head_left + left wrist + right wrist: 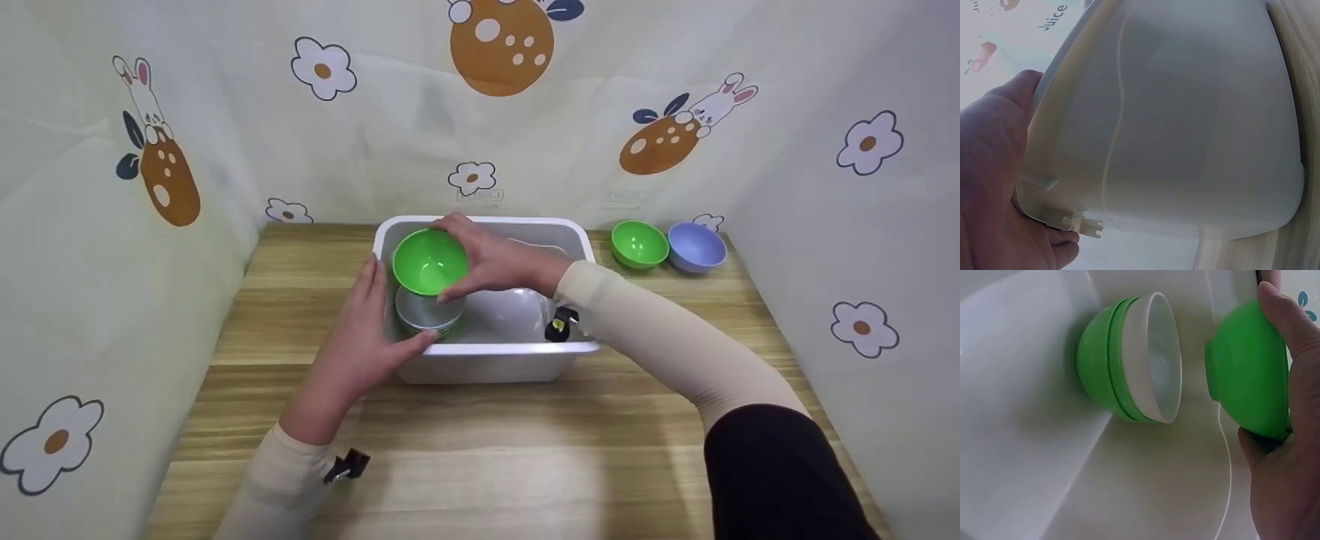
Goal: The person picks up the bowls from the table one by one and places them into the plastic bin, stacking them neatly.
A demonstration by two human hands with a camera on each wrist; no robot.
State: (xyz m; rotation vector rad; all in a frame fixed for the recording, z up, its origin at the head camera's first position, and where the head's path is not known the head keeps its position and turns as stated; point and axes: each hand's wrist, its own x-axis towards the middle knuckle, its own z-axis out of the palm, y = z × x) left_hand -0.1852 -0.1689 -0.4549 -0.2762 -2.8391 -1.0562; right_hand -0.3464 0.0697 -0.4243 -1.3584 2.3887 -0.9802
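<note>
My right hand (487,259) pinches a green bowl (429,262) by its rim, thumb on one side and fingers on the other. The bowl is held above a stack inside a white basin (480,367). In the right wrist view that stack has a white bowl (1137,354) on top of green bowls (1095,360); a gap separates the held bowl (1249,371) from it. My left hand (356,337) grips the basin's near left corner, its thumb on the front rim and fingers along the left rim. The left wrist view has this hand (999,174) against the basin's outer wall (1185,124).
Another green bowl (639,244) and a blue bowl (697,247) stand side by side on the wooden table (480,457), right of the basin. Patterned cloth walls (390,112) enclose the table at the back and both sides.
</note>
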